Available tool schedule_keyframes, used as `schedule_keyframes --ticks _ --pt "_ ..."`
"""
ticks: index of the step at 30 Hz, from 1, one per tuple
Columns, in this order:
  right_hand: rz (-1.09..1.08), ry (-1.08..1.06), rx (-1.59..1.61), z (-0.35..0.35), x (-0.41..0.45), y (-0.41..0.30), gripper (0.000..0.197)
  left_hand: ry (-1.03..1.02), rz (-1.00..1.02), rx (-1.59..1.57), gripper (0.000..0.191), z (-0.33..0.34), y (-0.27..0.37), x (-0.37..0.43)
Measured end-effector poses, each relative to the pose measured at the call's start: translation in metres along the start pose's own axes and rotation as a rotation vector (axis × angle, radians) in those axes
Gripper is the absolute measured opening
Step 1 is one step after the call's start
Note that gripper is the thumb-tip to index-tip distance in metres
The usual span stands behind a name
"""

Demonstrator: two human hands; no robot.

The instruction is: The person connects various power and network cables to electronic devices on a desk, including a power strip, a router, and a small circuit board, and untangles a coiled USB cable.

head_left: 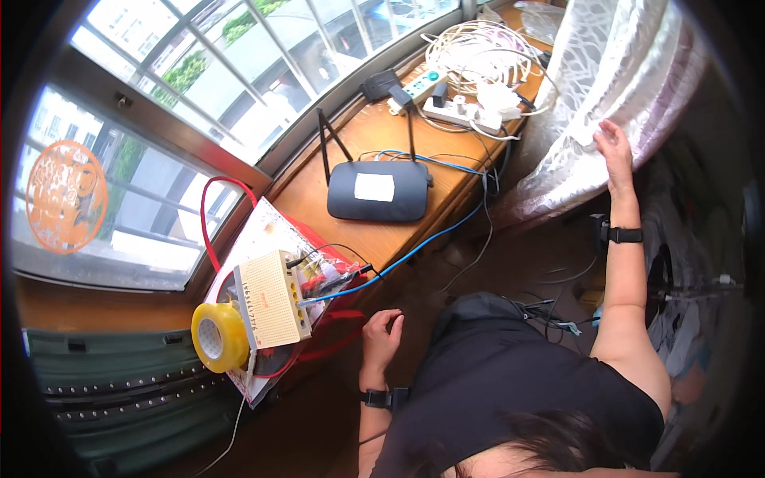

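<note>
My left hand (382,337) hovers beside the bag, fingers loosely curled and thumb apart, with nothing in it. My right hand (615,152) is raised at a silvery patterned curtain (588,113); its fingers are spread, and I cannot tell whether they touch the cloth. Closest to the left hand, a cream modem box (266,308) bearing writing lies on a white and red bag (246,239). A blue network cable (412,248) is plugged into it. Past it, a black router (378,206) with raised antennas and a white label rests on the wooden sill (299,203).
A roll of yellow packing tape (236,337) leans against the modem's left end. Two power strips (463,113) with plugs and a coil of white cable (478,54) occupy the sill's far end. A barred window runs alongside. Loose cables (547,313) hang near my body; a green case (125,352) stands at lower left.
</note>
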State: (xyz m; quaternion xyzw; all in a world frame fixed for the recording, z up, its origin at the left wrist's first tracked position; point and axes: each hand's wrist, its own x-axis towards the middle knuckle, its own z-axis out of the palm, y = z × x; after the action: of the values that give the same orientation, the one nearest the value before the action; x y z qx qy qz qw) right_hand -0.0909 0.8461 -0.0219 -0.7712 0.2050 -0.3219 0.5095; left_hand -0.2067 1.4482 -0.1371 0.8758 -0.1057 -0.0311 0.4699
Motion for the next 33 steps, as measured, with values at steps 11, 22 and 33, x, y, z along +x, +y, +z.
schedule_keyframes --ticks 11,22,33 --pt "-0.030 -1.002 -0.305 -0.014 -0.174 -0.073 0.030 -0.376 0.111 0.059 0.023 0.040 -0.009 0.008" --pt "0.267 -0.701 -0.550 -0.149 -0.255 0.006 0.034 -0.611 0.079 0.300 0.029 0.090 0.028 0.032" --pt "0.412 -0.572 -0.536 -0.282 -0.289 0.084 0.040 -0.821 0.228 0.235 0.026 0.229 0.127 0.043"
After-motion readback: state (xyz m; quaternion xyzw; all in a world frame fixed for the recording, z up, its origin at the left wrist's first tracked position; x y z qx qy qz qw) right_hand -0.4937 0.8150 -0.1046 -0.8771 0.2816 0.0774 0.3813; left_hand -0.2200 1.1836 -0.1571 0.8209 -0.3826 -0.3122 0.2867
